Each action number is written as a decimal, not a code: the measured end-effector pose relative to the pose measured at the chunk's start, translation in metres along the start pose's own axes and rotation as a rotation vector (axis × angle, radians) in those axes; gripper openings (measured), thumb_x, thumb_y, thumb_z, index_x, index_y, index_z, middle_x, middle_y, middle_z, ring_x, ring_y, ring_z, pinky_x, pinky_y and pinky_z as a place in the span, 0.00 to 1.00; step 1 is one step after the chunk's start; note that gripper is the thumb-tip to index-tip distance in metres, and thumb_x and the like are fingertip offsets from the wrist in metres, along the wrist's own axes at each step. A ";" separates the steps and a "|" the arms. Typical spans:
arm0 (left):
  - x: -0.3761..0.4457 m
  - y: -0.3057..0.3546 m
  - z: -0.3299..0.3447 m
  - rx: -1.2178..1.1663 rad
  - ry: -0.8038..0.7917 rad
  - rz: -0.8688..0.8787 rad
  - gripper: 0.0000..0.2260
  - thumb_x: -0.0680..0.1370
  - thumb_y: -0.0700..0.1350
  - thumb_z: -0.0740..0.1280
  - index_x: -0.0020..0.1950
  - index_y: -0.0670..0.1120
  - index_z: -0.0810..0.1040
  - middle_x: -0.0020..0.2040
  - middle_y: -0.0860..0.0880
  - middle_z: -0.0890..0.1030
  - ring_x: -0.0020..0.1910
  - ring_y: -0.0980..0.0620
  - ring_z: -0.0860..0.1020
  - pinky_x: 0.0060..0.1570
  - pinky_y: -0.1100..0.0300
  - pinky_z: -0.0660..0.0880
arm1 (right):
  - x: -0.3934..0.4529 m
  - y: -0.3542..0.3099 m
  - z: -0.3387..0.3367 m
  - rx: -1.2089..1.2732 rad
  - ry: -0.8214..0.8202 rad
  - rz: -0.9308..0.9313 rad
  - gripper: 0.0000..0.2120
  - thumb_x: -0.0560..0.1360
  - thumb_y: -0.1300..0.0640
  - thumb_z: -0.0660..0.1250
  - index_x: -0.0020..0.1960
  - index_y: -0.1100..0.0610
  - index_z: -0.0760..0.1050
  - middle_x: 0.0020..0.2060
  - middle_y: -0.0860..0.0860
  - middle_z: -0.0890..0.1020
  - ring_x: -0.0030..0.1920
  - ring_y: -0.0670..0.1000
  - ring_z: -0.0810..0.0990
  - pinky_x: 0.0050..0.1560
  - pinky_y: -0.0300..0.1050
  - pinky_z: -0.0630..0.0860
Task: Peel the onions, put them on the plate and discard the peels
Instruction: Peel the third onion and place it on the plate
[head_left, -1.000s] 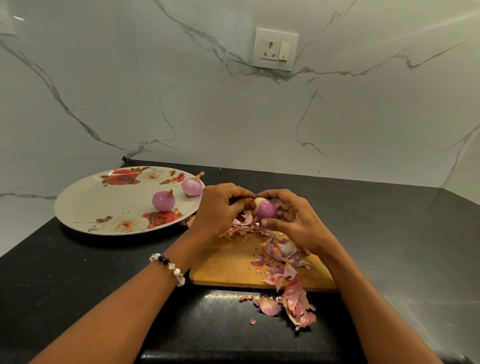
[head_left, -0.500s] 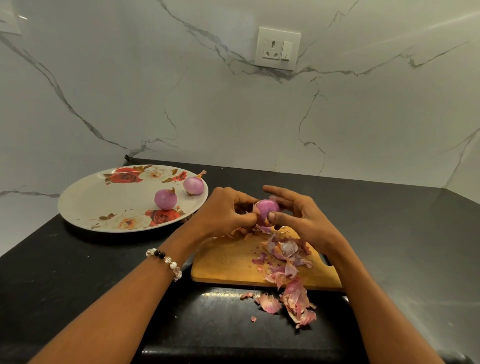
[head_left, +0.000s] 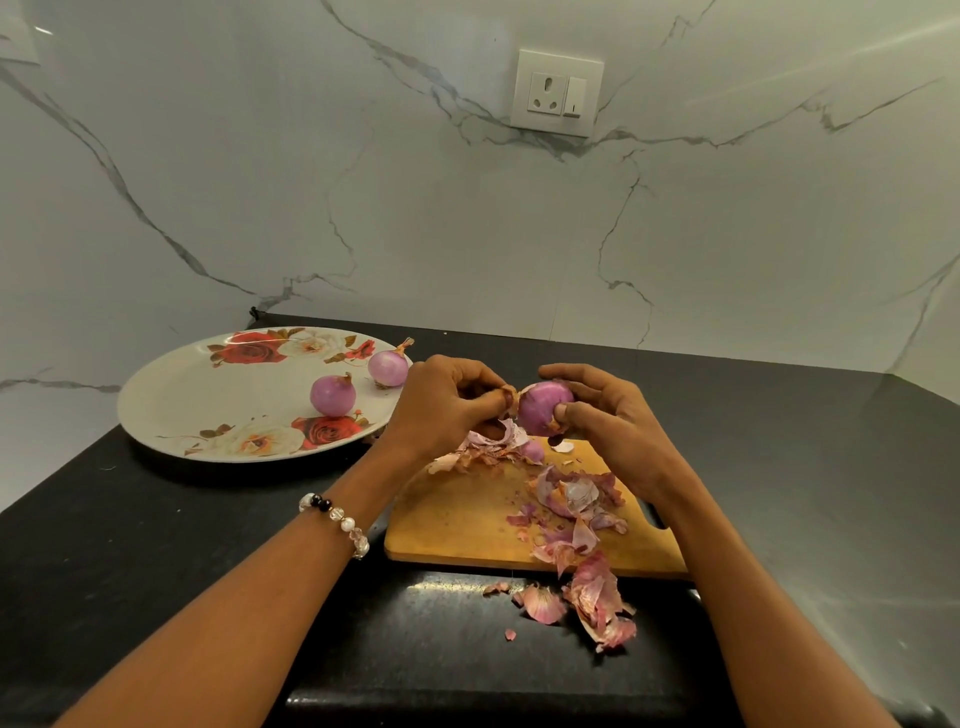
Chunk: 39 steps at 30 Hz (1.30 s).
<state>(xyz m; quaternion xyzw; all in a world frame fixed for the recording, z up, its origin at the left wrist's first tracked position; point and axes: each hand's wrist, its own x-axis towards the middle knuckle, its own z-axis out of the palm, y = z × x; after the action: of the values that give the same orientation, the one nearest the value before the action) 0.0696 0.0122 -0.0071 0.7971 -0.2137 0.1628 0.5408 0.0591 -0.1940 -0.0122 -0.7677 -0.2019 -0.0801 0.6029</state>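
My right hand (head_left: 608, 415) is gripping the onion (head_left: 543, 410); my left hand (head_left: 447, 405) is pinching its peel (head_left: 508, 397) above the cutting board (head_left: 467, 519).

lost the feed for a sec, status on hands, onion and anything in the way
Right hand holds onion; left hand pinches its peel. Two onions on plate. Peels litter board; nothing blocking.
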 end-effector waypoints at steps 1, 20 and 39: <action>0.000 0.000 0.000 -0.011 0.019 -0.012 0.04 0.75 0.41 0.71 0.48 0.43 0.83 0.41 0.45 0.84 0.37 0.51 0.84 0.40 0.55 0.82 | 0.000 0.000 -0.001 0.012 0.013 0.005 0.16 0.76 0.63 0.68 0.62 0.51 0.77 0.55 0.50 0.82 0.56 0.56 0.82 0.49 0.45 0.82; -0.004 0.006 0.002 0.118 -0.129 0.118 0.15 0.73 0.47 0.73 0.58 0.46 0.82 0.48 0.52 0.84 0.42 0.58 0.82 0.42 0.70 0.78 | 0.001 -0.001 0.001 -0.009 0.012 -0.008 0.17 0.68 0.58 0.67 0.56 0.53 0.78 0.53 0.52 0.81 0.53 0.52 0.82 0.47 0.42 0.81; -0.003 -0.004 0.009 0.393 0.012 0.291 0.07 0.73 0.42 0.71 0.49 0.42 0.83 0.43 0.46 0.83 0.38 0.56 0.77 0.39 0.71 0.73 | 0.000 -0.001 0.006 -0.020 0.006 -0.007 0.18 0.67 0.58 0.68 0.56 0.54 0.79 0.53 0.51 0.81 0.51 0.51 0.81 0.43 0.39 0.79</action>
<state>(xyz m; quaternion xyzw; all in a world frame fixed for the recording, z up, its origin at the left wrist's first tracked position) 0.0694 0.0061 -0.0150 0.8468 -0.2874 0.2822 0.3474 0.0584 -0.1880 -0.0129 -0.7726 -0.2018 -0.0867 0.5957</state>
